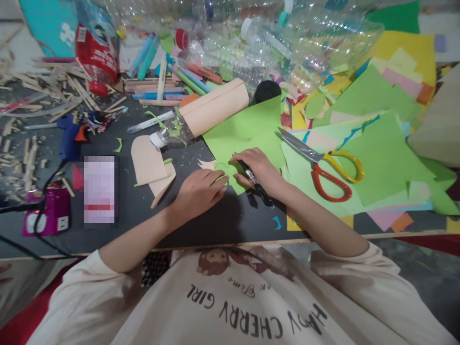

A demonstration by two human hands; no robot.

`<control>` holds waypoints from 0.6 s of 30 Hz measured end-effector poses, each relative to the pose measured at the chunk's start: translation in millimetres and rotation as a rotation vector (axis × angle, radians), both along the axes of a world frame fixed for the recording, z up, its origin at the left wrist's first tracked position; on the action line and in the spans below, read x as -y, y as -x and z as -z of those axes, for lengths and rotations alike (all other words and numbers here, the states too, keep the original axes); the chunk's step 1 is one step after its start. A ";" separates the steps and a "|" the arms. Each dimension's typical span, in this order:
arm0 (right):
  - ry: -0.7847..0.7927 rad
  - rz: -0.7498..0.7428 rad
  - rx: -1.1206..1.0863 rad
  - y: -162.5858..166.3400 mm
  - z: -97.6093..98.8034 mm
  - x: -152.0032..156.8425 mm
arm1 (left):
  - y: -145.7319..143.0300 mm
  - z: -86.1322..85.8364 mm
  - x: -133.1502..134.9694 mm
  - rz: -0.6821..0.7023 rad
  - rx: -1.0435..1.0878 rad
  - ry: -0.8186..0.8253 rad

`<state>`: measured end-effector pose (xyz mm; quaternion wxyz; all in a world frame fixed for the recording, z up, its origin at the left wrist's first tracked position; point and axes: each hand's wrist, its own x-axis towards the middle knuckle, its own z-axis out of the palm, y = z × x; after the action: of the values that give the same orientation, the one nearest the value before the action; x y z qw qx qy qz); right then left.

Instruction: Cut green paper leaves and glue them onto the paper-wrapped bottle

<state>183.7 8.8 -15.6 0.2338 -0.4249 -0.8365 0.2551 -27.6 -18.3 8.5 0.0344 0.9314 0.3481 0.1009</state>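
Note:
My right hand [260, 170] grips a black marker pen [256, 183], its fingertips at the edge of a small light-green paper piece [230, 168]. Opposite it, my left hand [201, 191] has its fingers closed together on the same piece. Behind them lies a large green paper sheet [247, 129]. Above my left hand, a plastic bottle wrapped in peach paper [219, 106] lies on its side, green scraps around its white-capped neck. Peach paper cut-outs [148, 160] with narrow green strips rest left of my left hand.
Scissors [319, 163] with yellow and red handles lie open at right on coloured paper sheets [381, 158]. At left are a phone [99, 189], a purple box [46, 212], a blue glue gun [70, 136] with its cord, and wooden stick bits. Clear bottles [223, 43] crowd the back.

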 end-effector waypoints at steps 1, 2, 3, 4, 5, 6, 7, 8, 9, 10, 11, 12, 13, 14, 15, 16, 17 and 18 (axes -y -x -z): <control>0.009 -0.004 -0.005 -0.1 0.7 -0.1 | 0.9 0.4 -0.6 -0.004 0.007 -0.007; 0.016 -0.007 -0.007 0.0 1.6 -0.3 | 1.8 0.8 -1.1 -0.009 0.016 -0.015; 0.019 -0.007 -0.006 0.0 2.4 -0.3 | 2.6 0.9 -1.5 -0.012 0.026 -0.024; 0.018 -0.007 -0.001 0.2 3.2 -0.4 | 3.2 0.9 -1.8 -0.014 0.036 -0.031; 0.014 -0.005 0.005 0.4 3.8 -0.5 | 3.7 0.6 -2.0 -0.015 0.043 -0.034; 0.007 -0.003 0.010 0.5 4.2 -0.6 | 4.0 0.3 -2.2 -0.015 0.050 -0.035; 0.000 -0.003 0.013 0.7 4.4 -0.7 | 4.1 0.1 -2.3 -0.015 0.059 -0.034; -0.007 -0.003 0.014 0.7 4.5 -0.9 | 4.1 0.1 -2.4 -0.013 0.070 -0.026; -0.011 -0.005 0.012 0.7 4.5 -1.1 | 4.0 0.6 -2.5 -0.015 0.083 -0.011; -0.013 -0.007 0.009 0.6 4.5 -1.4 | 4.0 1.5 -2.8 -0.018 0.099 0.009; -0.016 -0.008 0.003 0.4 4.5 -1.8 | 4.0 2.9 -3.2 -0.018 0.118 0.030; -0.020 -0.008 -0.007 0.3 4.6 -2.2 | 4.1 4.6 -3.7 -0.020 0.137 0.052; -0.031 -0.006 -0.025 0.2 4.7 -2.6 | 4.3 6.5 -4.2 -0.024 0.157 0.076; -0.053 -0.006 -0.057 0.4 4.8 -2.8 | 4.5 8.2 -4.8 -0.032 0.180 0.101; -0.083 -0.006 -0.099 0.7 4.7 -2.8 | 4.7 9.4 -5.3 -0.043 0.208 0.135; -0.115 -0.008 -0.143 1.4 4.2 -2.3 | 4.7 10.1 -5.5 -0.054 0.241 0.183; -0.146 -0.011 -0.183 2.3 3.3 -1.3 | 4.5 10.0 -5.5 -0.074 0.286 0.247; -0.168 -0.014 -0.215 3.5 2.0 0.3 | 4.1 9.3 -5.1 -0.102 0.345 0.326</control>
<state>180.2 8.5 -17.6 0.3550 -0.3683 -0.8279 0.2298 -31.7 -13.2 -0.7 0.2382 0.8636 0.3954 0.2027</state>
